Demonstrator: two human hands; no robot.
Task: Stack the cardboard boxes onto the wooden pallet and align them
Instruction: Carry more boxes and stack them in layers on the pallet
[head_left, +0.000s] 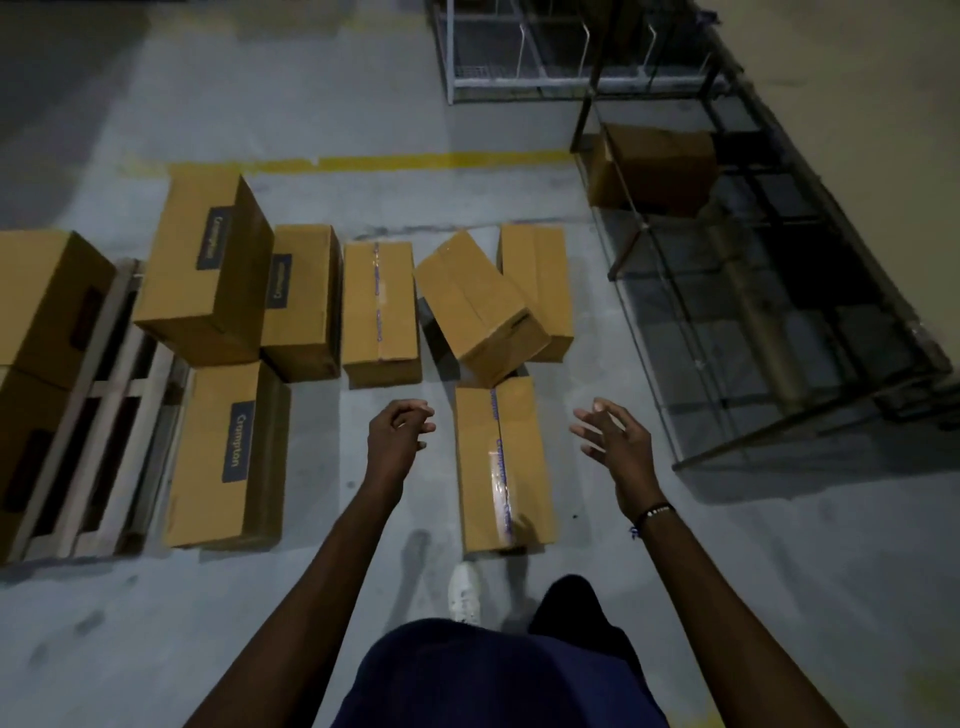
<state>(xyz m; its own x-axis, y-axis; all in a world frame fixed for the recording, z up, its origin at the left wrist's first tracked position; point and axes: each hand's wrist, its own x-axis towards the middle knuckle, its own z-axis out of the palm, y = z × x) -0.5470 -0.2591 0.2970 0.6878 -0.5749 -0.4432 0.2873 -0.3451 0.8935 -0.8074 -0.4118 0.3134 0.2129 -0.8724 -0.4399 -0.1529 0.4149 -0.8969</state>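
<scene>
Dark blue clothing (493, 675) fills bottom centre, w/ a white shoe (465, 595) just above it on the grey floor (675, 571). Both bare arms reach up-frame. Left hand (397, 436) at centre: fingers loosely curled together, holding nothing, hovering over bare floor just left of the taped box (501, 467). Right hand (610, 434) right of that box: fingers spread & relaxed, holding nothing; dark wristband (652, 514) on the wrist. Taped box lies lengthwise on the floor btwn the two hands; can't tell if either touches it.

Above it, a tilted box (480, 306) leans against an upright-lying box (540, 291). Left of those, another taped box (380, 312), then a labelled box (301, 301), then a taller labelled box (205, 265) at upper left. Lower left, a labelled box (228, 457) sits beside the wooden pallet (111, 415) at the left edge; two stacked boxes (36, 312) sit on the pallet's far left. Yellow floor line (389, 162) runs across the top. Metal rack (753, 286) at upper right holds one more box (654, 163).
</scene>
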